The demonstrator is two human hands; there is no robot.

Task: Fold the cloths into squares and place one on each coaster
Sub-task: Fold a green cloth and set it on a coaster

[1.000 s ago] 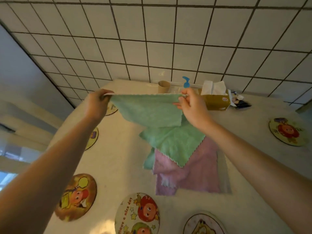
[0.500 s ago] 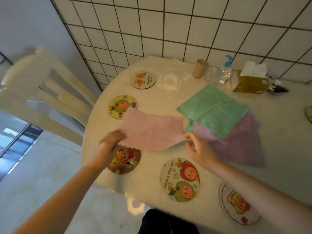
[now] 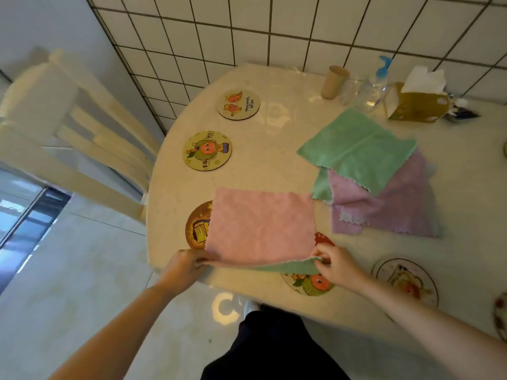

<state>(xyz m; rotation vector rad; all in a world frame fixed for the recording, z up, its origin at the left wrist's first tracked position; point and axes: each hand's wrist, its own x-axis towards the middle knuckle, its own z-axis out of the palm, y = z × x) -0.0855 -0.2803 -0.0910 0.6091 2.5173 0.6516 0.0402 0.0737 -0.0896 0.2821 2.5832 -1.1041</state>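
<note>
A cloth (image 3: 260, 226), pink on top and green underneath, lies spread near the table's front edge. My left hand (image 3: 186, 266) pinches its near left corner and my right hand (image 3: 333, 263) pinches its near right corner. It partly covers a brown coaster (image 3: 197, 226) and another coaster (image 3: 307, 282) under my right hand. A pile of green cloth (image 3: 356, 149) over purple-pink cloths (image 3: 397, 209) lies at the middle right. Two bare coasters (image 3: 238, 104) (image 3: 207, 150) sit at the left, and one coaster (image 3: 406, 279) at the front right.
At the back by the tiled wall stand a cardboard tube (image 3: 334, 81), a clear pump bottle (image 3: 374, 86) and a tissue box (image 3: 417, 101). A cream chair (image 3: 68, 127) stands left of the round table (image 3: 274, 127). My dark trouser leg (image 3: 269, 346) is below the table edge.
The cloth in my hands has come toward me to the table's front edge and lies flatter, pink side up. A second ago I held it up in the air, green side facing me.
</note>
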